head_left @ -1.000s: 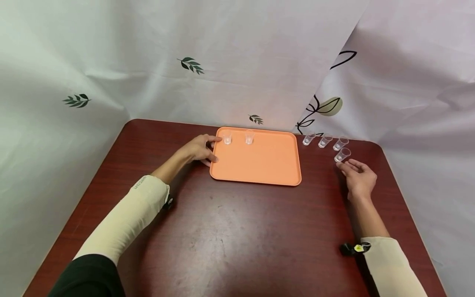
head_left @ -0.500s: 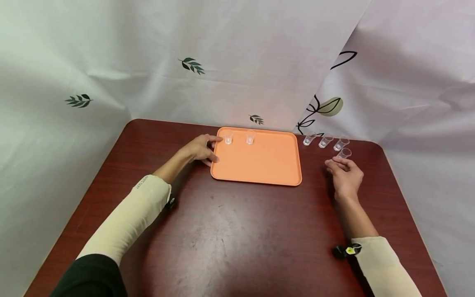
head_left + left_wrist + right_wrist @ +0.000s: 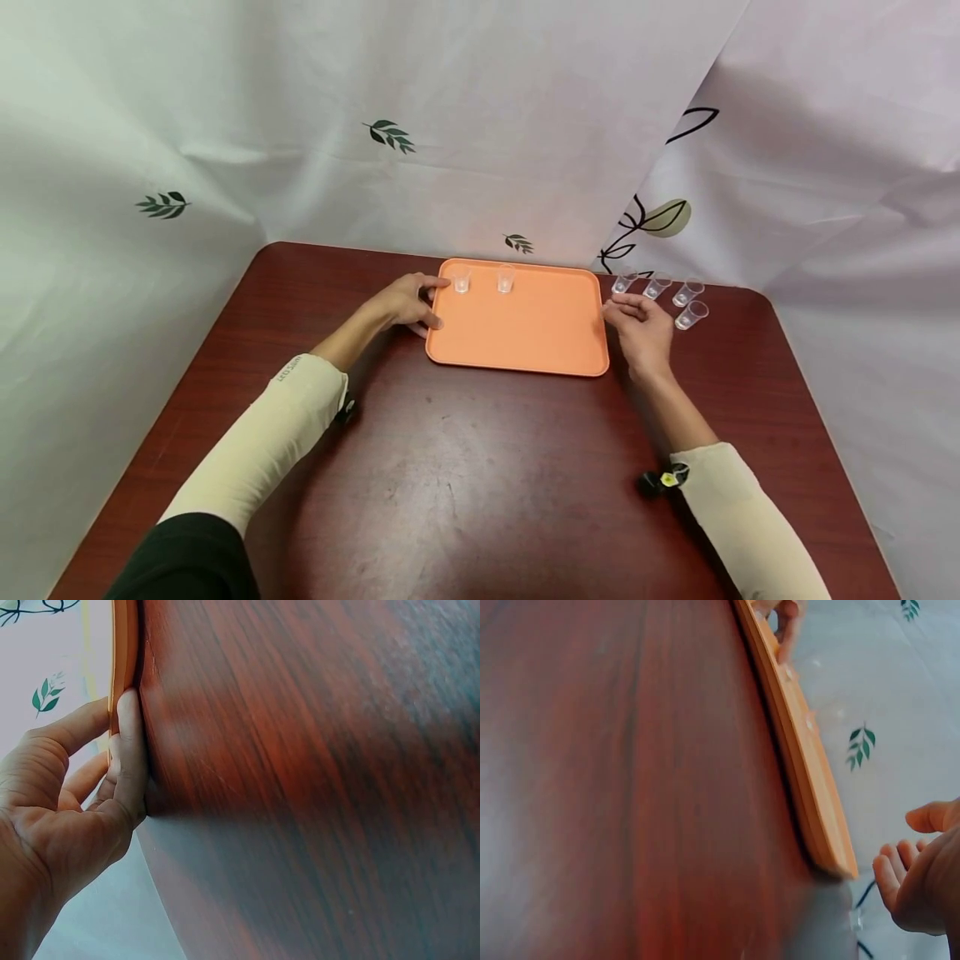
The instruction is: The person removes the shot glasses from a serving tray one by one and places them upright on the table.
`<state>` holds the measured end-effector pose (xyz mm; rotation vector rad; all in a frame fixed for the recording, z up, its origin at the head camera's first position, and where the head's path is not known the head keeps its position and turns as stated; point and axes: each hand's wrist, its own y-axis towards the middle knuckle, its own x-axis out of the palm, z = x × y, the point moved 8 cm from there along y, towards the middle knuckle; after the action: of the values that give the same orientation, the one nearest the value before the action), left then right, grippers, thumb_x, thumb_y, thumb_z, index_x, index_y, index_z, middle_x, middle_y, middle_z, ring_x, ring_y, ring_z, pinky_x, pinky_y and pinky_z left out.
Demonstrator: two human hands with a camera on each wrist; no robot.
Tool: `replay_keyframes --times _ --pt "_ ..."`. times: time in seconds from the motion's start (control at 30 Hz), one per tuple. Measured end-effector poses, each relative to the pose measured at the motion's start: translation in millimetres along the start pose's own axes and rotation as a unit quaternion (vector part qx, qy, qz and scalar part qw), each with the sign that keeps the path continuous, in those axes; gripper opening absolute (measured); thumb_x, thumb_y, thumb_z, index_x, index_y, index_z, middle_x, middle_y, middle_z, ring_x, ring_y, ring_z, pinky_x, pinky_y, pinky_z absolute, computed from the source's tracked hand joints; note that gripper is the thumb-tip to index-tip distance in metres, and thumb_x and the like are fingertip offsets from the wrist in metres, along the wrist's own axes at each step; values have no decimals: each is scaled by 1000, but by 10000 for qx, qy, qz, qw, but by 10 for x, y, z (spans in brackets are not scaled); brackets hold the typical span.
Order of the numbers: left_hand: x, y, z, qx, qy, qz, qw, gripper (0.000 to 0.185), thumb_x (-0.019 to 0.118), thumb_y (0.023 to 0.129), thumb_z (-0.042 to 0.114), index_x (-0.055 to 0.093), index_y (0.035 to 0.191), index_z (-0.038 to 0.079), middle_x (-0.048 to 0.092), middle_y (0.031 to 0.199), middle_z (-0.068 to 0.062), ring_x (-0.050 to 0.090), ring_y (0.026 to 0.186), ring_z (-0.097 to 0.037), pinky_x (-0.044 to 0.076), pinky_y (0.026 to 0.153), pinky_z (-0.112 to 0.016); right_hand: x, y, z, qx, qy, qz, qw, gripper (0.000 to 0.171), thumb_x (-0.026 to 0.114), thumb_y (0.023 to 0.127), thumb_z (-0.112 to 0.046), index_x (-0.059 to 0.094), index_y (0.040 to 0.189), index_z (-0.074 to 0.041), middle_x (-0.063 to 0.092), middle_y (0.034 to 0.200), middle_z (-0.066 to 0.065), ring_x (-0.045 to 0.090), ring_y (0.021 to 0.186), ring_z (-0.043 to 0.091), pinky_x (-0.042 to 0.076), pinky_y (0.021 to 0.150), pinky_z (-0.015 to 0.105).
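Observation:
An orange tray (image 3: 525, 329) lies at the back of the table and bears two small clear plastic cups (image 3: 506, 281) along its far side. My left hand (image 3: 401, 302) grips the tray's left edge; in the left wrist view its thumb and fingers (image 3: 129, 724) pinch the rim. Beside the tray's right edge is my right hand (image 3: 641, 337), its fingertips close to the rim. The right wrist view shows that hand (image 3: 919, 881) with loosely bent fingers and nothing between them. Several more clear cups (image 3: 691, 316) stand to the right of the tray, just beyond the right hand.
The dark red wooden table (image 3: 480, 467) stretches from the tray toward the person. A white curtain (image 3: 480, 150) with leaf prints hangs right behind the table's far edge and along both sides.
My right hand has moved left, from the nearest loose cup to the tray's right edge. That cup stays on the table. My left hand keeps its grip, and the tray has not visibly moved.

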<state>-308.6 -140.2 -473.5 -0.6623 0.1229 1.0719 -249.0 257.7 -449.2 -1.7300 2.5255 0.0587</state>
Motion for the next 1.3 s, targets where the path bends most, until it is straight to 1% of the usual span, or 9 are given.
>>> replay_keyframes --times 0.1,0.27,0.33,0.43,0.53,0.6,0.77,1.0,1.3 --pt "-4 -8 0 -16 16 -7 10000 93 84 93 -11 46 174 15 38 141 -19 71 88 -25 76 72 -37 206 11 -23 -46 -136 -268 9995 38 85 96 -2 74 130 12 76 89 -18 75 90 -3 65 80 10" --pt "-9 -12 11 -12 40 -3 10000 93 84 94 -10 46 174 16 38 139 -17 70 89 -25 76 73 -37 529 27 -27 -60 -285 -683 9972 35 85 97 -1 76 128 11 76 90 -18 74 89 -6 65 81 10" --pt "-10 -12 12 -8 37 4 10000 93 84 94 -10 46 174 16 37 138 -17 70 89 -24 76 73 -37 647 28 -26 -38 -337 -818 9961 34 85 96 -1 77 128 10 80 95 -10 74 89 -7 65 81 9" --pt "-11 -14 11 -23 26 6 10000 93 84 94 -10 46 174 16 37 138 -17 69 88 -24 76 72 -37 812 14 -25 26 -380 -1028 9940 36 86 96 -2 77 130 8 85 112 11 74 91 -6 65 81 10" --pt "-10 -16 10 -35 18 7 10000 93 84 94 -10 46 174 17 37 139 -17 69 87 -24 75 72 -36 957 -10 -22 85 -340 -1234 9917 40 85 96 -3 76 133 8 79 131 27 73 93 -4 66 83 11" --pt "-8 -18 14 -29 21 5 10000 93 84 94 -10 46 174 17 38 140 -17 69 88 -24 75 72 -36 1036 -23 -15 112 -283 -1343 9905 41 85 96 -3 75 135 8 76 137 31 73 95 -3 66 85 11" --pt "12 -7 13 -7 -11 -29 10000 93 84 94 -10 46 174 17 38 140 -18 70 89 -25 76 73 -37 1167 -48 2 134 -274 -1458 9888 43 85 96 -5 75 136 6 76 138 29 75 105 5 65 91 12" --pt "15 -12 0 -15 -77 -31 10000 93 84 94 -10 47 174 16 37 142 -18 69 87 -24 75 71 -36 1329 -45 7 77 -329 -1558 9872 44 85 96 -7 76 138 3 77 139 25 75 131 34 67 96 18" --pt "-7 2 -2 -4 -127 -36 9999 94 84 93 -11 47 174 15 37 144 -20 70 89 -25 76 74 -37 1554 22 -1 -79 -461 -1579 9863 49 86 97 -8 73 142 5 75 143 25 74 136 37 67 113 42"
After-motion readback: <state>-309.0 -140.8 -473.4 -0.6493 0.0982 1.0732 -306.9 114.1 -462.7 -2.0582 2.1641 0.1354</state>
